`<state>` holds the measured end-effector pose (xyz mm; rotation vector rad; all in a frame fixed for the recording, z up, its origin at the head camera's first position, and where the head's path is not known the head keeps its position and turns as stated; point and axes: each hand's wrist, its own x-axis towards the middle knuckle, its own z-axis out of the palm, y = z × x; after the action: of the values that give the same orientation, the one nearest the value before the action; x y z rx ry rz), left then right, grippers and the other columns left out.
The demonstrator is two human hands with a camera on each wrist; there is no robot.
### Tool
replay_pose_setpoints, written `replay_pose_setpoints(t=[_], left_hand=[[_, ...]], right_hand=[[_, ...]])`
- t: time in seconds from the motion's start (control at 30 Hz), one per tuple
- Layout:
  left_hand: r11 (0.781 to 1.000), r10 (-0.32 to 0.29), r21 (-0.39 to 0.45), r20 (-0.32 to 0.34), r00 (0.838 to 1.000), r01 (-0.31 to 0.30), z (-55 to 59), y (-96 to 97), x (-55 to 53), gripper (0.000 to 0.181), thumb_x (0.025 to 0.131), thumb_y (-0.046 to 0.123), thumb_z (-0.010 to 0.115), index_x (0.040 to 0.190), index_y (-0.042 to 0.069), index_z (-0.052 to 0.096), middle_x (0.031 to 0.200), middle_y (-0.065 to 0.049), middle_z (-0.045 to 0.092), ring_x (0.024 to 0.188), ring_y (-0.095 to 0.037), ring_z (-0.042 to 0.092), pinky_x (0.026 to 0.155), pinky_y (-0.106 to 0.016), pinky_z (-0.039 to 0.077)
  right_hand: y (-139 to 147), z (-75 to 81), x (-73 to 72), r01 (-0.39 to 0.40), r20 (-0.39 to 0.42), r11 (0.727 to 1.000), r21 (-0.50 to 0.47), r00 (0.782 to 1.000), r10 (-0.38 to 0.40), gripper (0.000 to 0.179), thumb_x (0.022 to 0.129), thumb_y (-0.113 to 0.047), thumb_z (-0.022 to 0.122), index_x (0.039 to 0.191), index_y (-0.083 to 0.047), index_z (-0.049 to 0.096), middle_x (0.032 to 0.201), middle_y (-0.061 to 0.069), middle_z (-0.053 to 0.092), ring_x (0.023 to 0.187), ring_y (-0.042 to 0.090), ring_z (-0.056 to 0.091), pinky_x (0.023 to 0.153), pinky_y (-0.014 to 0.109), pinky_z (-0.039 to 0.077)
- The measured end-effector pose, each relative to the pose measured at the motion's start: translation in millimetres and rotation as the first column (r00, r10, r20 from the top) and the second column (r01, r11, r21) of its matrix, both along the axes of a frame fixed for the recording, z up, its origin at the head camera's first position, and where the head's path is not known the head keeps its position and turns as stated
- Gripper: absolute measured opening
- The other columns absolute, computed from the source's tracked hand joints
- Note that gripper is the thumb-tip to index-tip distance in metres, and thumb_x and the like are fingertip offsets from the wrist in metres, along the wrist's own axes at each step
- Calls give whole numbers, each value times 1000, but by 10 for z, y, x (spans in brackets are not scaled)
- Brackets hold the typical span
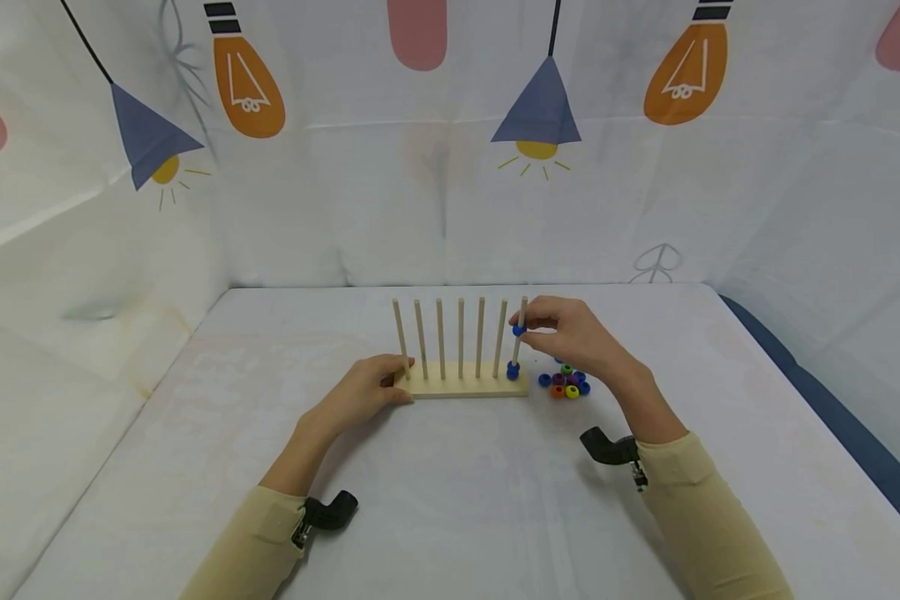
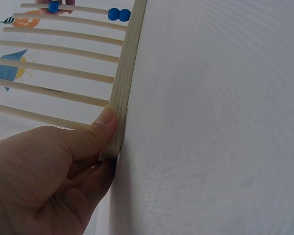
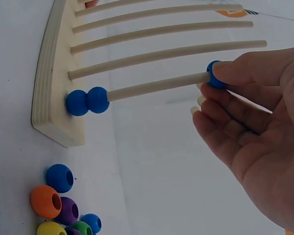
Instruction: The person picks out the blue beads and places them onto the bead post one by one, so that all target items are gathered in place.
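Note:
A wooden base (image 1: 461, 387) with several upright pegs stands on the white table. My left hand (image 1: 365, 387) grips its left end, thumb on the front edge in the left wrist view. At the rightmost peg (image 3: 157, 85), my right hand (image 1: 570, 332) pinches a blue bead (image 3: 215, 74) between thumb and finger. That bead is around the peg's upper part. Two blue beads (image 3: 87, 101) sit stacked at the bottom of the same peg, apart from the pinched one. The other pegs carry no beads.
Right of the base lies a loose group of beads, among them an orange bead (image 3: 45, 201), a yellow bead (image 1: 572, 392), a green bead (image 3: 82, 228) and a purple bead (image 3: 68, 211). A white printed curtain (image 1: 390, 200) hangs behind the table (image 1: 450, 500).

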<state>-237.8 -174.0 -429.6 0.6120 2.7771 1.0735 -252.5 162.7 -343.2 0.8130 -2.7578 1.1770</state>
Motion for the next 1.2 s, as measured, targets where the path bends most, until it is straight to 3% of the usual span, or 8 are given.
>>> replay_pose_setpoints(t=[0.63, 1.03, 1.2], left_hand=[[1000, 1, -8, -2, 1000, -1, -7, -6, -16, 52, 86, 21, 78, 134, 12, 63, 141, -8, 60, 135, -27, 51, 110, -45, 45], [1000, 1, -17, -3, 1000, -1, -7, 5, -14, 40, 86, 20, 77, 125, 13, 67, 142, -7, 59, 136, -27, 51, 109, -45, 46], [1000, 2, -7, 7, 1000, -2, -4, 5, -9, 43, 86, 19, 77, 128, 12, 66, 142, -8, 59, 137, -28, 50, 109, -45, 46]], right_hand=[[-13, -68, -49, -15, 44, 999, 46, 999, 13, 17, 90, -6, 68, 106, -9, 72, 109, 8, 71, 101, 24, 66, 102, 49, 52], [-10, -159, -93, -27, 71, 997, 68, 997, 22, 18, 89, -4, 69, 106, -9, 72, 110, 9, 72, 104, 26, 67, 99, 49, 54], [-16, -176, -89, -43, 88, 997, 69, 995, 37, 17, 90, -4, 68, 105, -10, 72, 109, 8, 72, 103, 25, 66, 97, 48, 55]])
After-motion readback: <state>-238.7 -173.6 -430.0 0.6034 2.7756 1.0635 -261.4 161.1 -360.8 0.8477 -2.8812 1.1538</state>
